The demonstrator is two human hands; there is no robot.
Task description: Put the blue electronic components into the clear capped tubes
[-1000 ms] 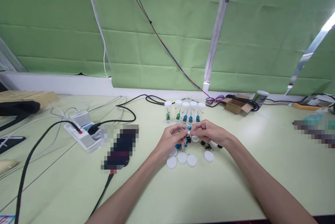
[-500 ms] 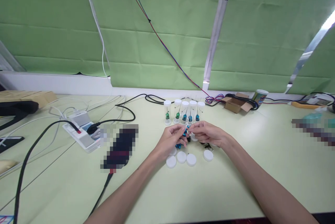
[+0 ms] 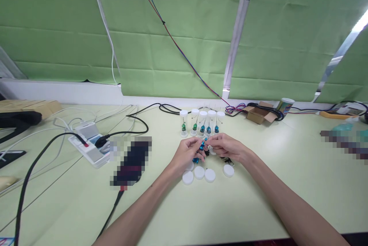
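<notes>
My left hand (image 3: 188, 154) pinches a small shiny blue metallic piece (image 3: 202, 146) between thumb and fingers. Closed in a pinch, my right hand (image 3: 225, 146) meets its upper end; the exact contact is hidden by the fingers. Another blue piece (image 3: 196, 160) lies under my left hand. Just beyond both hands, several clear tubes with white caps stand upright, among them one holding a green piece (image 3: 183, 127) with a thin stem and one holding a blue piece (image 3: 216, 128). Loose white caps (image 3: 209, 175) lie on the table nearer me. Small dark parts (image 3: 227, 160) are partly hidden below my right hand.
On the left are a power strip (image 3: 93, 150) with plugged cables and a blurred dark device (image 3: 132, 163) on a black cable. A small open cardboard box (image 3: 260, 114) and a round can (image 3: 284, 107) stand at the back right. Black cable (image 3: 143, 121) runs along the rear.
The thin bright rod rising above my fingers half a second ago now hardly shows. Both hands stay in nearly the same place around the blue piece.
</notes>
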